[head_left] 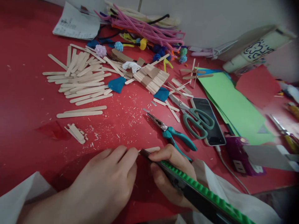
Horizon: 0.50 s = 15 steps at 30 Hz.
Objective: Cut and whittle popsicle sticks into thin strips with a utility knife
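Note:
My left hand (109, 180) rests low on the red table (28, 93), its fingertips pinched on the end of a short wooden craft stick (151, 149). My right hand (171, 175) is wrapped round a green and black utility knife (201, 194), whose blade tip meets the stick just right of my left fingertips. Wood shavings (121, 121) are scattered on the table just beyond both hands.
Teal pliers (174, 133) and green scissors (195, 119) lie just beyond my right hand, beside a phone (210, 124). A pile of craft sticks (81, 77) lies far left, pipe cleaners (144, 28) at the back, green paper (233, 102) on the right.

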Tool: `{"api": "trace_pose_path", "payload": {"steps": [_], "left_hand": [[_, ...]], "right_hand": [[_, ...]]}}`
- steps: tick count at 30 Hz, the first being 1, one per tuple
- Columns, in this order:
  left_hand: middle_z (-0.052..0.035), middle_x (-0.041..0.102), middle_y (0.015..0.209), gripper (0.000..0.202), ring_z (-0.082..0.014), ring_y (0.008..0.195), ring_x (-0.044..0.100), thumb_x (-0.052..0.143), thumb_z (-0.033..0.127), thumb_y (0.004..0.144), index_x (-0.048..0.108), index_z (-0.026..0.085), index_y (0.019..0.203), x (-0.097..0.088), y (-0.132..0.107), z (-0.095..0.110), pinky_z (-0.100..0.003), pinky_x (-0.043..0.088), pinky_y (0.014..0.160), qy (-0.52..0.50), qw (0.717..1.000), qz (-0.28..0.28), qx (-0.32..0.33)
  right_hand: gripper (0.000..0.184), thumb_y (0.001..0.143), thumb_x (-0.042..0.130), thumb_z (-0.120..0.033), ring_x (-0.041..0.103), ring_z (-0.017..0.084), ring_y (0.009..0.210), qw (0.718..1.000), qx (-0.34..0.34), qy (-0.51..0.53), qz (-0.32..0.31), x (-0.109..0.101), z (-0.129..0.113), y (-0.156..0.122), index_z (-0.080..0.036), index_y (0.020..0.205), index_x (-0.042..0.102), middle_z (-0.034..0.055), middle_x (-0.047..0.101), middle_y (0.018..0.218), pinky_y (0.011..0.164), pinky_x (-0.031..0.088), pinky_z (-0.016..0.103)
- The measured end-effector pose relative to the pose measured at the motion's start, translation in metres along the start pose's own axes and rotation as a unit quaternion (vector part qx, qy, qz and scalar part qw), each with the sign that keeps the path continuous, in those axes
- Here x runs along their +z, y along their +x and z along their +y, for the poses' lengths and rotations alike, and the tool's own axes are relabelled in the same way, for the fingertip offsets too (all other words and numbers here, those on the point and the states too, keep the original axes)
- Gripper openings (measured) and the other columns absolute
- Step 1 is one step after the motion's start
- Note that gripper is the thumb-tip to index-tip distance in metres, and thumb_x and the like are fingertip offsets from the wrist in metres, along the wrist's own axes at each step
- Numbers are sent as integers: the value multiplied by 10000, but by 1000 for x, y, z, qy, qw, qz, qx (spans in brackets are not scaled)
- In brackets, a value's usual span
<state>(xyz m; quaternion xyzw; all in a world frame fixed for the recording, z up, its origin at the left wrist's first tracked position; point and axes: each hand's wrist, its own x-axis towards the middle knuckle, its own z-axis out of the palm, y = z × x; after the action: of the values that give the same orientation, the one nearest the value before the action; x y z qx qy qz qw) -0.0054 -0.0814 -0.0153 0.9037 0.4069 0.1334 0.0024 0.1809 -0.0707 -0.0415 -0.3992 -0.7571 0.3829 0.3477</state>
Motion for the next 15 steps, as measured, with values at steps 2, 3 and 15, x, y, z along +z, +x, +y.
{"api": "trace_pose_path", "payload": {"steps": [2,3,15], "left_hand": [[-36,701,732,349,-161,551,585,385,-3,644,680,183,667,0,-1,0,-255,448,450,-2,1000,-3,0],[-36,701,732,349,-164,552,587,385,-2,648,681,183,669,0,-1,0,-259,448,450,-3,1000,-5,0],[-37,693,760,307,-168,616,585,411,24,690,661,196,644,2,-1,2,-273,456,511,-4,1000,-5,-9]], "right_hand": [[185,838,482,-139,390,67,297,1000,-3,3,-5,0,0,0,-268,971,480,-74,517,495,313,330,182],[192,837,476,-134,395,66,297,1000,-4,4,-6,1,0,0,-269,973,473,-69,537,511,314,332,183],[207,737,480,-110,447,67,332,996,-34,-73,-48,-4,-15,13,-241,890,429,-78,535,516,362,394,184]]}}
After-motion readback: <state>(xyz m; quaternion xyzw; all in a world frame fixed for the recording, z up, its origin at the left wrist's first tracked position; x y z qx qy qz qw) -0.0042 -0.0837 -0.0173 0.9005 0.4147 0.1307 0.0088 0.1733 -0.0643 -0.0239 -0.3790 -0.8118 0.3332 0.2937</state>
